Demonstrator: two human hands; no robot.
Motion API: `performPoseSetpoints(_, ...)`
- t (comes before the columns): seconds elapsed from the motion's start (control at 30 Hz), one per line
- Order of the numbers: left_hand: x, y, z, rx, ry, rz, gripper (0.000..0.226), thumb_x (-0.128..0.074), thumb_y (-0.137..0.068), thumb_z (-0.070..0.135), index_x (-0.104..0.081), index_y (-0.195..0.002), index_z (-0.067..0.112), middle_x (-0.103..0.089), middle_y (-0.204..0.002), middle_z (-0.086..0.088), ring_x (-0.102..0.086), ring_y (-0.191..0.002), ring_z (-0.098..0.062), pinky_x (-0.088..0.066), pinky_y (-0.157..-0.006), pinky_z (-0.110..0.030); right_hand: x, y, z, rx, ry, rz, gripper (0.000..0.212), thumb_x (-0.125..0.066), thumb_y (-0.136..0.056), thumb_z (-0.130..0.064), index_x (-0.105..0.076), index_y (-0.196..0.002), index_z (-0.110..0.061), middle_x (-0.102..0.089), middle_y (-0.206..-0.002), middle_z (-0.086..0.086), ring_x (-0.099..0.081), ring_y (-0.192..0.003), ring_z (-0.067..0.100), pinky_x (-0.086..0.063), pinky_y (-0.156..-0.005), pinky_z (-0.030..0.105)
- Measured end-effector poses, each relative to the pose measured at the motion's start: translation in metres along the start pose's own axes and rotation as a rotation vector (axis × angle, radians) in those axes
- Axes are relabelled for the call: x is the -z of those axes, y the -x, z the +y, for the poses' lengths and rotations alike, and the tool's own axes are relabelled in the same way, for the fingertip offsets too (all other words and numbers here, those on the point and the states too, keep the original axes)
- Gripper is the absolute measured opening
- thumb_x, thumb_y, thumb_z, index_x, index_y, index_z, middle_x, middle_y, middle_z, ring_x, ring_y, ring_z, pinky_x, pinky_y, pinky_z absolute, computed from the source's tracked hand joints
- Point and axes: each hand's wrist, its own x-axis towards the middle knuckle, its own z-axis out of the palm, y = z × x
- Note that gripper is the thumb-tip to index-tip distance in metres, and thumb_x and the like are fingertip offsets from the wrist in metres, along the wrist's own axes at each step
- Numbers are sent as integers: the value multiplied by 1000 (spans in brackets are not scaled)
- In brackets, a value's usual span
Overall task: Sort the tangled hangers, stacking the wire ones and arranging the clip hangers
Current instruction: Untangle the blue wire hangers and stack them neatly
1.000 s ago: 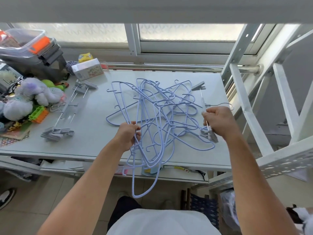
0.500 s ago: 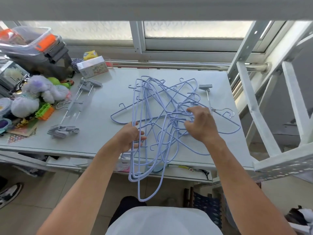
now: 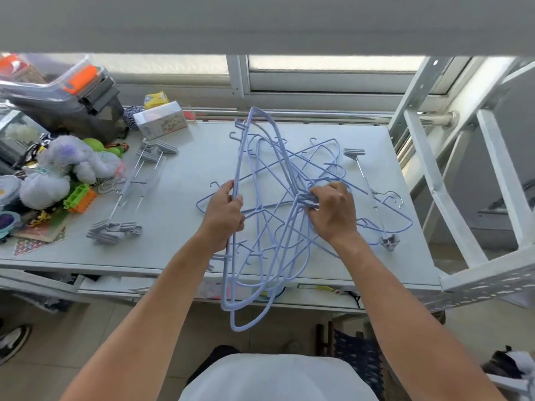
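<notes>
A tangle of light blue wire hangers (image 3: 278,180) lies on the white table (image 3: 185,180), some hanging over its front edge. My left hand (image 3: 224,212) grips the long side of a few hangers stood up on edge. My right hand (image 3: 333,211) pinches a bunch of blue wires in the middle of the tangle. One grey clip hanger (image 3: 369,192) lies at the right of the tangle, partly under a blue wire. A group of grey clip hangers (image 3: 130,192) lies apart at the left.
Plush toys (image 3: 66,169), a green and orange toy (image 3: 79,198), a small box (image 3: 162,118) and a grey storage bin (image 3: 66,102) crowd the table's left and back. A white metal frame (image 3: 434,180) stands along the right edge. A window runs behind.
My right hand let go of the clip hanger at the right and moved into the tangle's middle. My left hand has lifted a few blue hangers up on edge.
</notes>
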Motion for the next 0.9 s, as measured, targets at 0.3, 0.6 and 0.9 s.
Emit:
performPoseSetpoints(0.3,29,-5,30,-137,16,76,28,-33,-101,-1,-48,-118,15,-30,-70,-1,-23,-36,-5,-27,-38,-15,-2,13,10,-233,-101,-177,67,-72,-79,-31,-41,-137,-16,-57,-122,9,-55,-111,30,-49,-89,44)
performPoseSetpoints(0.6,46,-3,45,-133,200,3,30,-34,-100,-4,-53,-106,19,-34,-70,-1,-21,-37,-4,-21,-38,-15,-8,12,5,-286,-59,-186,25,-62,-89,-20,-59,-69,-7,-59,-73,11,-59,-78,33,-38,-63,30)
performPoseSetpoints(0.9,50,-4,42,-82,193,33,29,-36,-100,-2,-51,-116,18,-37,-72,-1,-22,-38,-5,-24,-38,-16,1,3,-5,-326,-188,-91,25,-55,-93,-21,-60,-73,-6,-59,-67,9,-57,-69,33,-42,-59,33)
